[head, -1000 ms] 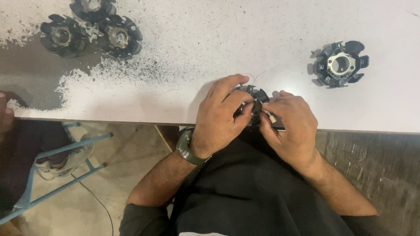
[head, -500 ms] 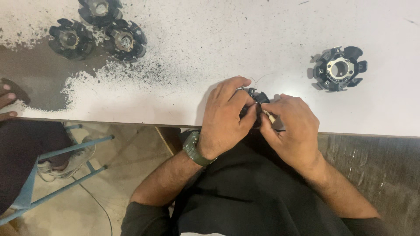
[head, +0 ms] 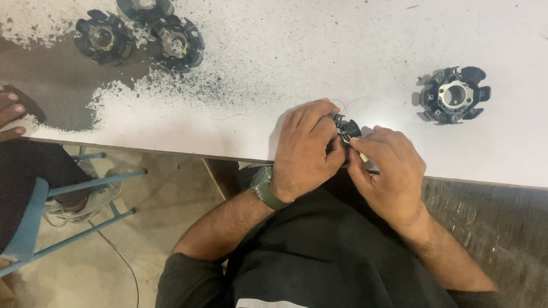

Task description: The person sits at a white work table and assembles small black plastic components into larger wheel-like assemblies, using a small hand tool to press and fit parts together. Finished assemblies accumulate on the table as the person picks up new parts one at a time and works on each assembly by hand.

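Closest in, over the dark lap, both hands meet at the near edge of the white table (head: 319, 51), and everything is kept tight to the body, presumably so the forearms can steady fine work. The left hand (head: 305, 151), a green watch (head: 264, 188) on its wrist, wraps over a small black toothed part (head: 346, 126); its fingers (head: 319, 134) are curled closed around that part, pinning it just above the table edge so it does not turn. The right hand (head: 388, 174) comes in from the other side, fingers pinched shut on a slim pale tool or pin (head: 358, 154) whose tip meets the part; exactly what that item is I cannot tell, it is mostly hidden. Only one corner of the part peeks out between the two hands, the rest covered. Moving outward, to the right sits another black ring-shaped part (head: 455, 95) with a metal centre, flat on the table and well apart from the hands, within easy reach. Farther off at the upper left, three similar black parts (head: 142, 28) cluster together where the white coating has worn away to a dark patch (head: 63, 85). At the far left edge another person's hand (head: 10, 114) rests on the table, beside a blue chair frame (head: 68, 188) on the floor.
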Demonstrator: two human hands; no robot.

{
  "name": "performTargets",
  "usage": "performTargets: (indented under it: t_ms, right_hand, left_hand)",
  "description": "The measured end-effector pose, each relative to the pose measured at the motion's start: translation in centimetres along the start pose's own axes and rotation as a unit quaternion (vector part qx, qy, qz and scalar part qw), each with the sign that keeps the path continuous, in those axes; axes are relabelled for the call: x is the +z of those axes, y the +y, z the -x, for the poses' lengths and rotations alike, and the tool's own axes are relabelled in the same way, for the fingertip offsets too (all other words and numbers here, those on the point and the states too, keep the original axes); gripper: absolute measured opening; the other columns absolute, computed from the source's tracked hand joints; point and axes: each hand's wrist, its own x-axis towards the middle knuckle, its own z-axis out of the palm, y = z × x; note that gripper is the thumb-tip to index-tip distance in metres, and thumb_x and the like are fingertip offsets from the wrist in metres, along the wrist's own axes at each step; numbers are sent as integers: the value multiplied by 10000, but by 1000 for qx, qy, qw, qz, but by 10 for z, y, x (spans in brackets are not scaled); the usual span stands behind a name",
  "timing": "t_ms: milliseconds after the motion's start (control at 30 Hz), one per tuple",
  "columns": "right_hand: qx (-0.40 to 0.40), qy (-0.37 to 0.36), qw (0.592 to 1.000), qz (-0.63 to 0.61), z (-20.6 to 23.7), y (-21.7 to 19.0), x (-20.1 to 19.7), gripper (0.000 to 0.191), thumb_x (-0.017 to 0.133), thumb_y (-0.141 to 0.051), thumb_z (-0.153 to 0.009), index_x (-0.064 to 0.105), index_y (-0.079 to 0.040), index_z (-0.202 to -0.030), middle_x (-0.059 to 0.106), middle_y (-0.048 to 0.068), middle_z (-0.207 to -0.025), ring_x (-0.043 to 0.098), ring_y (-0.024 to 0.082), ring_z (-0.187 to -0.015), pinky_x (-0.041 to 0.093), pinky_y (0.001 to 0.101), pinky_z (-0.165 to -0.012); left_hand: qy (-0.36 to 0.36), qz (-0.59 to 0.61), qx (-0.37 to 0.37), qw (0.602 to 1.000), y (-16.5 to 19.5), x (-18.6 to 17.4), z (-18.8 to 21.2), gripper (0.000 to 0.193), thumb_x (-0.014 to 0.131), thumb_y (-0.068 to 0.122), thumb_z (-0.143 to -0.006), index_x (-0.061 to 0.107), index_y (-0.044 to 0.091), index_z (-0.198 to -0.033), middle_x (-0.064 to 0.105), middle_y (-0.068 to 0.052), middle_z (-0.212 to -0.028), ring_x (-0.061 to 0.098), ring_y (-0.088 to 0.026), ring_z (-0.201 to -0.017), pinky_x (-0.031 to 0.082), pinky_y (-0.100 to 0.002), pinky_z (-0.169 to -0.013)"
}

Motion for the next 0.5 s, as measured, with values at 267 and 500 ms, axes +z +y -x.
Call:
performTargets:
  t_ms: [267, 500]
  right_hand:
    - [3, -13, 1000, -14, -4, -1, -2, 261, 799, 35, -887, 647, -51, -1081, 698, 92, -1004, 704, 305, -977, 595, 453, -1040]
    - [1, -18, 999, 32, -4, -5, 1, 250, 803, 36, -873, 664, -57, -1059, 682, 100, -957, 691, 333, -955, 591, 469, -1039]
  left_hand:
    - [4, -11, 7, 1000, 1, -3, -2, 147, 694, 68, -843, 594, 47, -948, 616, -105, -1275, 582, -297, -1269, 424, -490, -1111]
    - [-4, -4, 4, 1000, -6, 5, 6, 154, 701, 53, -848, 600, 39, -963, 612, -112, -1287, 576, -304, -1276, 419, -490, -1116]
